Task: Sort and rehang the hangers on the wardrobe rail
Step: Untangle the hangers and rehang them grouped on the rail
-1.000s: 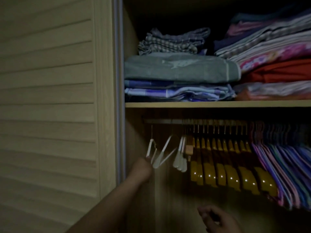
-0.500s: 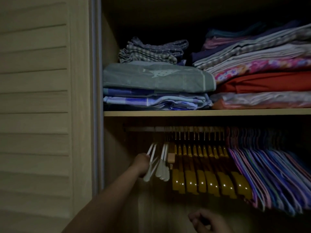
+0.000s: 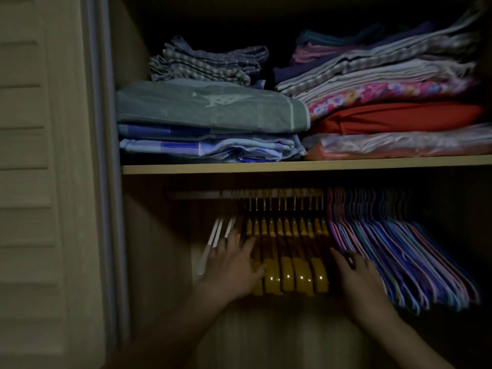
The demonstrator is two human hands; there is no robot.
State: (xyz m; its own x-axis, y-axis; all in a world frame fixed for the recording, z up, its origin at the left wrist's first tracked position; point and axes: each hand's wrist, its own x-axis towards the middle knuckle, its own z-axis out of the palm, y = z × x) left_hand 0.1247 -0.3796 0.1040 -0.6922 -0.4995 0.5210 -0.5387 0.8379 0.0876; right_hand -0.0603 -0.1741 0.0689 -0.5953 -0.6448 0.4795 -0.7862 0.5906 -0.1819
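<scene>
White hangers (image 3: pixel 216 237) at the rail's (image 3: pixel 197 194) left end, left hand (image 3: pixel 234 265) spread flat against yellow hangers (image 3: pixel 290 272) beside them, right hand (image 3: pixel 356 275) open-fingered between these and purple hangers (image 3: pixel 404 251) rightward.

We see a dim, grainy view lit weakly from the near side, small glints on the glossy yellow hangers (image 3: pixel 292 272), deep shadow at the far top of the wardrobe, motion blur throughout, worst toward the right edge.
</scene>
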